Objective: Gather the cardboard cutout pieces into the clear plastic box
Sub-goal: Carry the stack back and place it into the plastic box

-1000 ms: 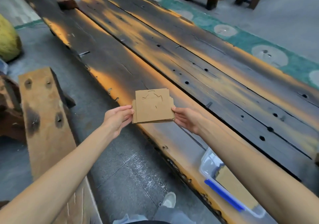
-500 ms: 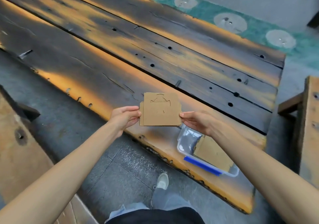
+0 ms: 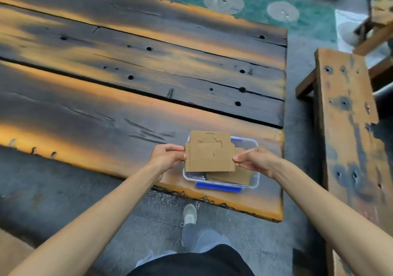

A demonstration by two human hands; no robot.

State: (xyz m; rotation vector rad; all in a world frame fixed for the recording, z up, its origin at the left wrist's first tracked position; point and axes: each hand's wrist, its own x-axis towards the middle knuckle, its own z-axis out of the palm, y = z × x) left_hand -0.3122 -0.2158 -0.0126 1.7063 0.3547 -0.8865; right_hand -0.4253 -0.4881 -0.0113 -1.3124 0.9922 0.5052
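A flat stack of brown cardboard cutout pieces [image 3: 209,153] with curved cut lines on its top sheet hangs just above the clear plastic box [image 3: 254,180]. My left hand [image 3: 168,156] pinches the stack's left edge and my right hand [image 3: 255,160] pinches its right edge. The box has a blue clip on its near side and sits at the near right corner of the dark wooden table [image 3: 119,114]. More cardboard [image 3: 236,176] lies inside the box, partly hidden by the stack.
A worn wooden bench [image 3: 348,126] stands to the right of the table, with a grey floor gap between them. My foot in a grey shoe [image 3: 190,214] is on the floor below the table's near edge. A green patterned rug [image 3: 251,3] lies beyond the table.
I have walked right along the table, carrying the stack in both hands. The stack went from left of the box to directly over it.
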